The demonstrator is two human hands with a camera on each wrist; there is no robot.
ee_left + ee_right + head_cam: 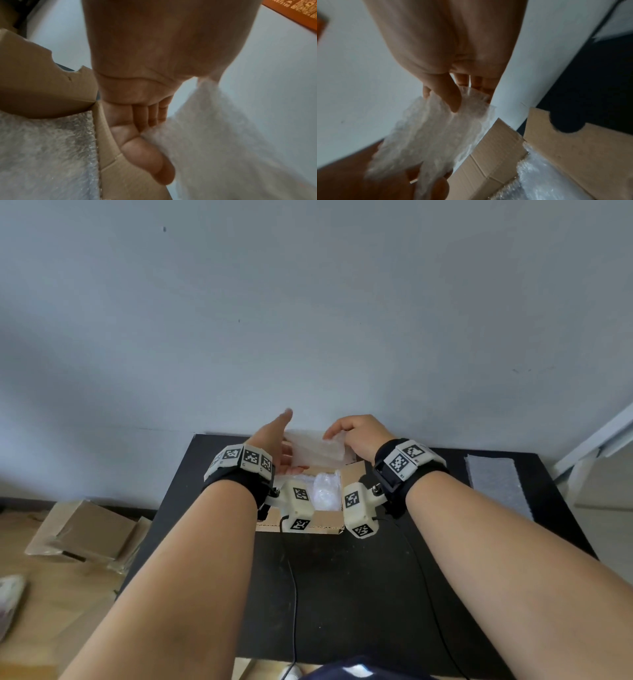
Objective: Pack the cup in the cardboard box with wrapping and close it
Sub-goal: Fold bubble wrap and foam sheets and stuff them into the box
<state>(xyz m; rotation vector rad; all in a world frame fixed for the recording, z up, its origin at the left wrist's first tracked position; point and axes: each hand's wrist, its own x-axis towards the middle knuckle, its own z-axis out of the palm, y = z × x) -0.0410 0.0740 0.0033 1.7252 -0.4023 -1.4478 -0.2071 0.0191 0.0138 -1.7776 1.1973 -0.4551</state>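
Observation:
An open cardboard box (301, 529) stands on the black table (342, 594). Inside it lies a bundle of bubble wrap (325, 491); no cup shows through it. Above the box's far side both hands hold up a loose sheet of bubble wrap (315, 451). My right hand (356, 436) pinches the sheet's right end between thumb and fingers, plain in the right wrist view at the thumb (448, 97). My left hand (279, 446) has straight fingers against the sheet's left end, thumb stuck out upward. The left wrist view shows the sheet (223, 135) against those fingers (149, 116), beside a box flap (42, 88).
A grey foam strip (496, 484) lies on the table's right side. Flattened cardboard boxes (89, 532) sit on the wooden floor to the left. Two black cables (294, 594) run from the wrist cameras toward me. A pale wall stands right behind the table.

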